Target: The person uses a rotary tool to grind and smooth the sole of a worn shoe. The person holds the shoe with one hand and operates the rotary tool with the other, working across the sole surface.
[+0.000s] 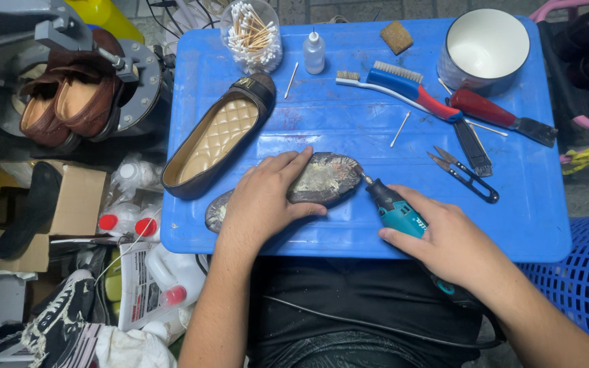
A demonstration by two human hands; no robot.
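Left hand (264, 197): pressed palm-down on an upturned shoe (322, 178), fingers spread over the worn sole, pinning it flat to the blue desk (349, 123).
Right hand (448, 238): grip wrapped fully around a teal rotary tool (395, 208), with its thin bit meeting the toe end of the sole.
Shoe being worked: lies sole-up near the front edge of the desk, between the two hands; its surface looks scuffed and patchy, though the wear is hard to read from this angle.
Second shoe (216, 140): a dark flat with a quilted tan insole, resting upright and diagonal just behind the left hand.
Brushes: a blue-and-red toothbrush (403, 90) and a red-handled brush (502, 117) lie across the right half of the desk.
Snips (463, 175): small black thread clippers, near the right hand.
Back row: a jar of cotton swabs (250, 35), a small dropper bottle (314, 52), a tan sponge block (397, 36) and a white enamel mug (485, 46).
Loose swabs: scattered singly on the desk.
Off the desk: brown loafers (69, 95) sit on a machine at the far left; bottles and boxes crowd the floor below.
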